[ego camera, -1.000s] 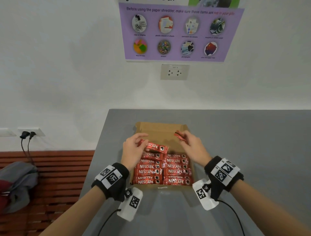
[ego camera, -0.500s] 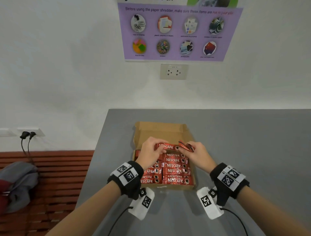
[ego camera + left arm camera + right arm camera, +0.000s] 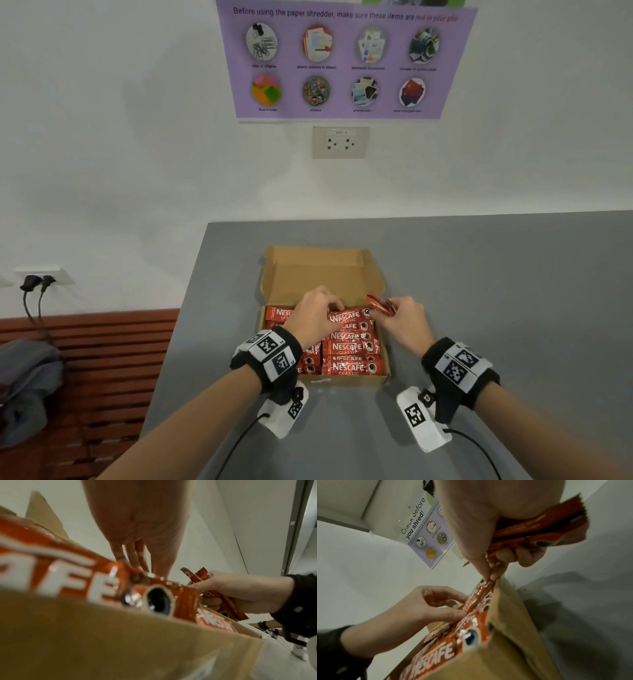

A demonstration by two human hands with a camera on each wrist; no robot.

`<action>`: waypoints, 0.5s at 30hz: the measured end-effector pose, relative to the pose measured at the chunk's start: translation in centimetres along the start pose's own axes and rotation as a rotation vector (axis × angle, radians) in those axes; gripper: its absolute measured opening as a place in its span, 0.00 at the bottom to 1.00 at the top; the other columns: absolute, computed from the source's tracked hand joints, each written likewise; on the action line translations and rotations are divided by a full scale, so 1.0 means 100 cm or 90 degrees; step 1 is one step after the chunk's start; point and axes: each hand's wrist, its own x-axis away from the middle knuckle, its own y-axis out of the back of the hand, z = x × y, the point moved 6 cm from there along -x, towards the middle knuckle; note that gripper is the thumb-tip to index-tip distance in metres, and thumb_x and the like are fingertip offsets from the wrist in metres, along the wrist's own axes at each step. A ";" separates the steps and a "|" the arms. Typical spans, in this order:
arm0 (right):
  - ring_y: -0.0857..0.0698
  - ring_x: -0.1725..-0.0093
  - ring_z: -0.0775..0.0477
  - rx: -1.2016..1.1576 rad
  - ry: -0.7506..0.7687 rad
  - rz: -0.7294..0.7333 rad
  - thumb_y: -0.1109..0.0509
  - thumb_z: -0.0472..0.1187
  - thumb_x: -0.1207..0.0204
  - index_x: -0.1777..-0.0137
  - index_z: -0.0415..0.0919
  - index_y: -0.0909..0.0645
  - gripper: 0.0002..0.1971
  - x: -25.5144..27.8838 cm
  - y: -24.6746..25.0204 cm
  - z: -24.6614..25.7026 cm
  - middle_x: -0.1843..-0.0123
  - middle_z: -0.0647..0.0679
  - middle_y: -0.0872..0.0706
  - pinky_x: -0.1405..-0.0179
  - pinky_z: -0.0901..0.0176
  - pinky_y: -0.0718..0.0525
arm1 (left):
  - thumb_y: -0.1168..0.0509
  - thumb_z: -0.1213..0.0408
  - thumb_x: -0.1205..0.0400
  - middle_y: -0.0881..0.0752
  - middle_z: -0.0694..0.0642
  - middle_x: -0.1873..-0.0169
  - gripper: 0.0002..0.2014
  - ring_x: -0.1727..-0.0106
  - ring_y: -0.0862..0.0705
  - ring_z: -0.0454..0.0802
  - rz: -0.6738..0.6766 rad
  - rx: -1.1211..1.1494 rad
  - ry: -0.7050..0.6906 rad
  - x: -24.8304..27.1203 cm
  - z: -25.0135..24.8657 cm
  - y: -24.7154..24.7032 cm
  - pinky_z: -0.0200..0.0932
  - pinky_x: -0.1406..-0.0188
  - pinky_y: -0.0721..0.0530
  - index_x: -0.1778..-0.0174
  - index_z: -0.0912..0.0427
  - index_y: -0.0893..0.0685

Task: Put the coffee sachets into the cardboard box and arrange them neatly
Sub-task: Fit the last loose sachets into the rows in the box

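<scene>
Now over cardboard box (image 3: 318,270) on grey table (image 3: 496,291): both hands lowered since a second ago. Left hand (image 3: 313,317) pinching top Nescafé sachet (image 3: 347,316), right hand (image 3: 404,320) pinching its end, spare sachets (image 3: 378,303) clutched. Far row filling.

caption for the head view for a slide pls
Both hands lay a Nescafe Classic sachet into the cardboard box; the right hand also holds spare sachets, left hand pinching.
</scene>
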 end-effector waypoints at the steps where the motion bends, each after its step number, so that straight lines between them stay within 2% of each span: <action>1: 0.17 0.67 0.55 0.012 0.000 0.000 0.27 0.42 0.26 0.69 0.47 0.22 0.11 0.000 -0.002 0.000 0.67 0.51 0.15 0.69 0.69 0.21 | 0.27 0.64 0.25 0.21 0.52 0.43 0.15 0.44 0.22 0.45 -0.001 -0.004 -0.001 0.000 0.000 -0.001 0.43 0.38 0.19 0.43 0.57 0.15; 10: 0.21 0.71 0.59 0.082 0.023 -0.024 0.28 0.43 0.25 0.71 0.49 0.27 0.15 0.000 0.000 0.001 0.71 0.56 0.20 0.75 0.72 0.30 | 0.33 0.61 0.21 0.17 0.51 0.45 0.12 0.44 0.21 0.44 -0.036 -0.075 -0.062 -0.005 -0.003 -0.005 0.40 0.37 0.22 0.42 0.55 0.16; 15: 0.21 0.71 0.57 0.108 0.030 -0.009 0.28 0.43 0.25 0.70 0.47 0.27 0.14 -0.001 -0.002 -0.002 0.71 0.54 0.19 0.72 0.67 0.24 | 0.34 0.62 0.19 0.16 0.50 0.44 0.10 0.40 0.20 0.45 -0.033 -0.091 -0.066 -0.006 -0.003 -0.009 0.44 0.34 0.22 0.44 0.54 0.15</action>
